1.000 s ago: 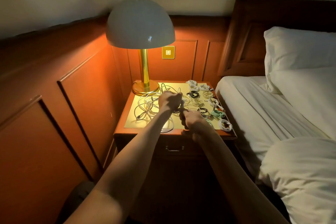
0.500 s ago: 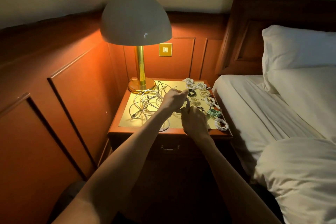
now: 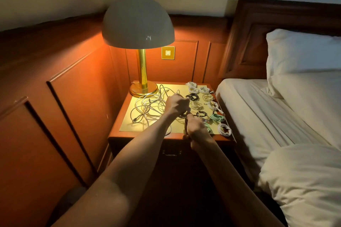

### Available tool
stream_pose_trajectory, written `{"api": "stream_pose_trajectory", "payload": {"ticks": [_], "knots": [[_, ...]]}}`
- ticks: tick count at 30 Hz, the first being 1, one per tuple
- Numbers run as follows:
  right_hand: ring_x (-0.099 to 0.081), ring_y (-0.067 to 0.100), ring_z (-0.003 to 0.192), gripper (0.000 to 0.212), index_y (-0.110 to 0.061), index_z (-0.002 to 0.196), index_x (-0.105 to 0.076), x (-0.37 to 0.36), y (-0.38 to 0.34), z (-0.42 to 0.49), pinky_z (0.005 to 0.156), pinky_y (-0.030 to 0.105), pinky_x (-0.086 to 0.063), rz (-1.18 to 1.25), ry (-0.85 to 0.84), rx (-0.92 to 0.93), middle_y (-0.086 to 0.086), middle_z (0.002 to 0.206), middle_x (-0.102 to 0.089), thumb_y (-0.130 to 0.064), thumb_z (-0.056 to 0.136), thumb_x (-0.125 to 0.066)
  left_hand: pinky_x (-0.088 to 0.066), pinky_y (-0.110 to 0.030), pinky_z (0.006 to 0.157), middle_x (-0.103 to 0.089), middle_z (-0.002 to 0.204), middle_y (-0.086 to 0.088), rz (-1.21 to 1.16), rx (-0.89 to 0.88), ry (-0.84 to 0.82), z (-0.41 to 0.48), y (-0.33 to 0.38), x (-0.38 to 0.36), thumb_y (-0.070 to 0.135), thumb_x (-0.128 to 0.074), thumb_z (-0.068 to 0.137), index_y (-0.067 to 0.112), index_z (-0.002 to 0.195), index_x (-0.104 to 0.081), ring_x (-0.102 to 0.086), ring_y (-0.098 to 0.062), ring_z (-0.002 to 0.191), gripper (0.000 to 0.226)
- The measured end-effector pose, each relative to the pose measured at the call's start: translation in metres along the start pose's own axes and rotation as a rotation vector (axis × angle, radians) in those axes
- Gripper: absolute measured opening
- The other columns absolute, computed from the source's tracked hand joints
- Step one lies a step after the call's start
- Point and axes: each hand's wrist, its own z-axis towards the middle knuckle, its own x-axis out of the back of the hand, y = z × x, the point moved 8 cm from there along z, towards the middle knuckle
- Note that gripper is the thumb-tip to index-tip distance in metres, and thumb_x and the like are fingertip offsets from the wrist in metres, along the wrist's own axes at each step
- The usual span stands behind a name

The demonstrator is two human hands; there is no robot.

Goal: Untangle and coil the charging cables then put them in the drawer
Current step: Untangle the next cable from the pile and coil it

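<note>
Cable (image 3: pixel 182 116), dark and thin, is looping between both hands over the nightstand (image 3: pixel 140 134) front. Left hand (image 3: pixel 176 104) is curling round its loops; right hand (image 3: pixel 196 129) is pinching the free run. Judging it light, limp, springy: hold near the plug, keeping loops pinched. Tangle (image 3: pixel 149 107) is lying left, coils (image 3: pixel 215 117) right; drawer (image 3: pixel 170 153) is sitting closed.

Lit lamp (image 3: pixel 138 24) on nightstand (image 3: pixel 118 134) bk-left; bed (image 3: pixel 258 108) w/ pillow (image 3: pixel 302 53) rt.
</note>
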Motion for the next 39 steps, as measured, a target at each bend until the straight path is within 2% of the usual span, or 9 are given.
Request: {"api": "stream_pose_trajectory", "payload": {"ticks": [3,5,9,14,18,24,30,34,39], "knots": [[-0.04,0.014,0.062,0.041,-0.006,0.129,-0.049,-0.003,0.008,-0.002,0.055,0.031,-0.038,0.0,-0.009,-0.009,0.007,0.077,-0.043,-0.037,0.109,-0.031,-0.032,-0.017,0.04,-0.057,0.054,0.004,0.031,-0.004,-0.021,-0.002,-0.007,-0.003,0.013,-0.057,0.086,0.012,0.059,-0.056,-0.049,-0.007,0.05,0.027],[-0.04,0.015,0.065,0.048,-0.004,0.138,-0.044,-0.007,0.018,0.0,0.054,0.03,-0.038,-0.001,-0.023,-0.034,0.007,0.082,-0.044,-0.039,0.109,-0.029,-0.03,-0.017,0.039,-0.057,0.053,0.004,0.074,-0.011,-0.029,-0.004,-0.014,-0.005,0.012,-0.056,0.087,0.013,0.053,-0.053,-0.047,-0.007,0.048,0.034],[-0.04,0.013,0.059,0.039,-0.014,0.115,-0.052,-0.012,0.039,0.004,0.048,0.027,-0.036,-0.177,-0.08,-0.043,0.0,0.072,-0.043,-0.043,0.108,-0.027,-0.033,-0.021,0.047,-0.06,0.057,0.001,0.11,-0.015,-0.006,-0.005,-0.041,-0.002,0.029,-0.054,0.096,0.009,0.055,-0.057,-0.05,-0.014,0.051,0.045],[-0.064,0.021,0.09,0.022,-0.019,0.11,-0.056,0.007,0.046,0.016,0.063,0.037,-0.063,-0.585,-0.053,0.027,0.004,0.105,-0.06,-0.037,0.099,-0.052,-0.033,-0.028,0.05,-0.059,0.063,-0.002,0.104,-0.068,-0.065,-0.02,-0.063,-0.005,0.045,-0.038,0.105,0.006,0.064,-0.065,-0.05,-0.017,0.056,0.063],[-0.068,0.016,0.083,0.028,-0.021,0.124,-0.061,0.019,0.028,0.025,0.076,0.037,-0.062,-0.506,0.024,0.185,-0.002,0.097,-0.065,-0.026,0.097,-0.064,-0.039,-0.016,0.04,-0.058,0.07,-0.007,0.084,-0.084,-0.116,-0.026,-0.059,-0.017,0.045,-0.029,0.107,-0.002,0.083,-0.068,-0.05,-0.013,0.057,0.066],[-0.076,0.02,0.075,0.014,-0.009,0.105,-0.075,0.045,0.027,0.045,0.069,0.041,-0.064,-0.255,-0.072,0.138,0.006,0.087,-0.077,-0.014,0.094,-0.068,-0.045,-0.032,0.065,-0.066,0.072,-0.01,0.104,-0.082,-0.189,-0.003,-0.058,-0.033,0.058,-0.028,0.103,0.001,0.077,-0.07,-0.059,-0.02,0.062,0.076],[-0.076,0.028,0.074,0.019,-0.003,0.106,-0.074,0.103,0.032,0.075,0.067,0.045,-0.063,-0.054,0.122,0.076,0.013,0.094,-0.076,-0.008,0.088,-0.074,-0.057,-0.033,0.077,-0.073,0.107,-0.005,0.47,-0.308,-0.108,0.052,-0.057,-0.037,0.027,-0.062,0.097,0.019,0.105,-0.074,-0.067,-0.018,0.086,0.016],[-0.076,0.025,0.074,0.021,-0.003,0.107,-0.073,0.122,0.034,0.088,0.063,0.04,-0.062,-0.045,0.128,0.067,0.012,0.098,-0.075,-0.012,0.088,-0.075,-0.058,-0.035,0.079,-0.068,0.106,-0.001,0.834,-0.481,-0.248,0.071,-0.06,-0.07,0.034,-0.074,0.088,0.024,0.113,-0.072,-0.064,-0.018,0.089,0.028],[-0.076,0.026,0.075,0.019,-0.007,0.106,-0.072,0.129,0.03,0.092,0.064,0.04,-0.063,-0.041,0.117,0.074,0.011,0.099,-0.074,-0.013,0.089,-0.074,-0.058,-0.032,0.067,-0.07,0.097,-0.001,0.941,-0.573,-0.192,0.084,-0.06,-0.067,0.023,-0.07,0.091,0.019,0.1,-0.075,-0.067,-0.017,0.079,0.011]]}}
